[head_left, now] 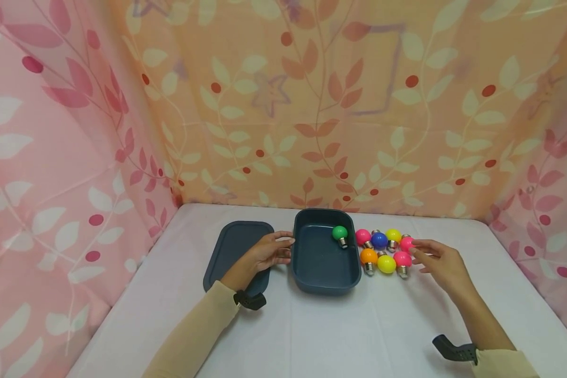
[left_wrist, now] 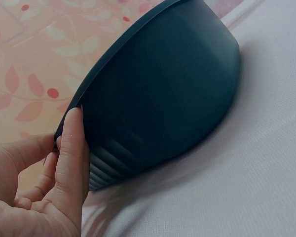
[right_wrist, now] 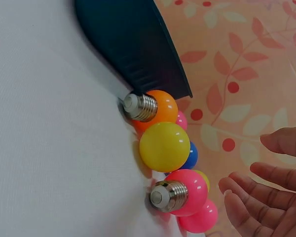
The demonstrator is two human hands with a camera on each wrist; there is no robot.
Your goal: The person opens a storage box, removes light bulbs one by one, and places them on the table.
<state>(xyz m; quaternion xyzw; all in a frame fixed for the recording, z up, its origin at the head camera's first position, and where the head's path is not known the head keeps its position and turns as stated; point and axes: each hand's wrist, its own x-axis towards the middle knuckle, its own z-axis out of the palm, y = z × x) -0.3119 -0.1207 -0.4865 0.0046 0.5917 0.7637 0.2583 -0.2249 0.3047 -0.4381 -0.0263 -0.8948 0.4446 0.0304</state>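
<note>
A dark blue-grey container (head_left: 326,286) stands on the table, with a green light bulb (head_left: 339,233) inside near its right wall. My left hand (head_left: 270,251) holds the container's left rim; the left wrist view shows fingers against the outer wall (left_wrist: 158,94). Right of the container lie several round bulbs with metal screw bases: orange (head_left: 369,256), blue (head_left: 379,240), yellow (head_left: 386,264) and pink (head_left: 402,259) among them. My right hand (head_left: 441,262) is beside the rightmost pink bulb (head_left: 407,244), fingers extended and apart. In the right wrist view that hand (right_wrist: 271,192) holds nothing.
A dark flat lid (head_left: 238,241) lies left of the container, partly beneath my left forearm. White cloth covers the table (head_left: 331,336). Patterned curtains (head_left: 312,105) hang behind and along both sides. Each wrist carries a black band (head_left: 249,300).
</note>
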